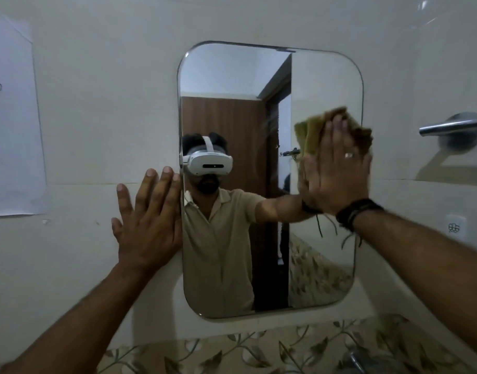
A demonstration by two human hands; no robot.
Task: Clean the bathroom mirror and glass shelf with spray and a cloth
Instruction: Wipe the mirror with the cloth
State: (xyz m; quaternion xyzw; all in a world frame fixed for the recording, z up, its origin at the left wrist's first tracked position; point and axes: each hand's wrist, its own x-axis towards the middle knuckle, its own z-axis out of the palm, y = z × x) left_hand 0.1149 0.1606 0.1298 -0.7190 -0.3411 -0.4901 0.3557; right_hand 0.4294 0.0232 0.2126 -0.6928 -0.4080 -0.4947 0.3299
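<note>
The right hand (337, 174) is open and flat, fingers extended upward, and presses a crumpled yellow-brown cleaning cloth (313, 133) against the rounded-corner rectangular wall mirror (232, 76). The cloth lies under the palm and fingers and projects beyond the fingertips and to the thumb side, at the mirror's right edge, in its upper half. A dark braided wristband (358, 211) encircles the right wrist, and a ring (348, 155) sits on one finger.

The left hand (145, 225) is open, fingers spread, palm flat on the pale tiled wall (96, 103); it holds nothing. Its thumb side lies along the mirror's left edge. To the outer side of this hand, a white paper sheet (13, 117) is fixed to the wall. Outward of the right hand, a metal lever handle (453, 128) projects from the wall.
</note>
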